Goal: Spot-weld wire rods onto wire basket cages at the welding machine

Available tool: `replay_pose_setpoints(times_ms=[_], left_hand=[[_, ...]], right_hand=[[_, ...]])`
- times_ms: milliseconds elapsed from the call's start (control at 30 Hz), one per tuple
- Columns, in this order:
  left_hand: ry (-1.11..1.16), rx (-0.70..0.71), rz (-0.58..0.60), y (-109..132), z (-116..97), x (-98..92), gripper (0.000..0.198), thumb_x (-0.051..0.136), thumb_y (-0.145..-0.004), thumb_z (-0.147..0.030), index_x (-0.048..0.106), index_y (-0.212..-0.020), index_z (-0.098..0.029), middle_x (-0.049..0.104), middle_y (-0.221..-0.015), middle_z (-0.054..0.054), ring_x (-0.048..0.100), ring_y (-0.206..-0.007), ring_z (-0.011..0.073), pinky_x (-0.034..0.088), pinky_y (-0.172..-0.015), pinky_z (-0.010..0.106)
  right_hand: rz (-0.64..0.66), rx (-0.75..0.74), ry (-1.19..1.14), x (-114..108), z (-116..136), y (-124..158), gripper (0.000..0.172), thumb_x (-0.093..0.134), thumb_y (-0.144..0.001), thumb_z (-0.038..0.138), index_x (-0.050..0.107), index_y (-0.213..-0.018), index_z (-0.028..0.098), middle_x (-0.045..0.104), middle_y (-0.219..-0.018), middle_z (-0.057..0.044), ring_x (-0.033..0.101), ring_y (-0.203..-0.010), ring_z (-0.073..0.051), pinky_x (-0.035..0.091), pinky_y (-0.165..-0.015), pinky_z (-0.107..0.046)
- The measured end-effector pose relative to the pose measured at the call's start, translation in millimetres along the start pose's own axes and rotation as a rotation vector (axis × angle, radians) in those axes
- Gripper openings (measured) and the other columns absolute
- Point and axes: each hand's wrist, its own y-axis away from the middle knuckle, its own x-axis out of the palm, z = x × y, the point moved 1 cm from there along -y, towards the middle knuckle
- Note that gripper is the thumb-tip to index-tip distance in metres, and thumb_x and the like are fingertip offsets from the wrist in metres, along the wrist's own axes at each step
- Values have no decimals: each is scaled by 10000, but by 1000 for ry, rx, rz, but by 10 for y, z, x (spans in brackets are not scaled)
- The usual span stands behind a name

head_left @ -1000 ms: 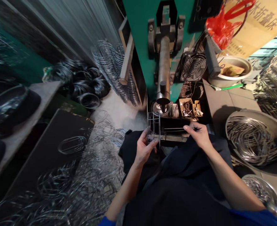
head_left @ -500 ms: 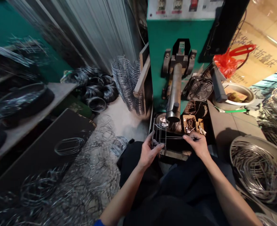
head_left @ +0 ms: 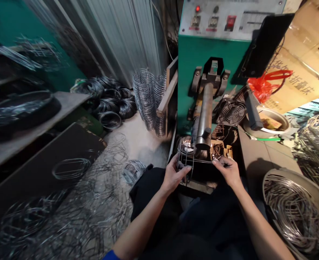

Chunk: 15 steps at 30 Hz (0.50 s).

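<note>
My left hand [head_left: 174, 175] is closed on a round wire frame [head_left: 193, 153] crossed by thin bars, held upright in front of my lap. My right hand [head_left: 228, 172] pinches the end of a thin wire piece [head_left: 203, 161], which reaches left to the frame. Whether the two are joined is too fine to make out. Just above both hands, a thick metal cylinder [head_left: 206, 112] juts from a green machine [head_left: 190, 50]. The frame stands close to the cylinder's lower left side; contact between them cannot be told.
A tub of bent wire pieces [head_left: 297, 209] stands at my right. Stacked wire rings [head_left: 144, 97] lean beside a wooden bar [head_left: 167, 95]. Wire scraps litter the floor at left, near a dark board [head_left: 40, 173]. Small boxes [head_left: 228, 151] lie beneath the cylinder.
My view has tilted up, showing more of the machine's panel. The wire frame has turned and now shows its curved outline. Both hands keep their hold, slightly lower in the view.
</note>
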Motion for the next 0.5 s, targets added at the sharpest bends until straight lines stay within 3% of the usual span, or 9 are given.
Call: replay_pose_setpoints(times_ms=[500], left_hand=[[1, 8, 18, -121, 46, -13, 960, 867, -703, -383, 400, -1504, -136, 481, -651, -93, 439, -446, 60, 477, -408, 199]], right_hand=[[67, 21, -22, -65, -156, -85, 563, 730, -800, 551, 405, -496, 205, 382, -506, 40, 340, -523, -110, 266, -554, -280]])
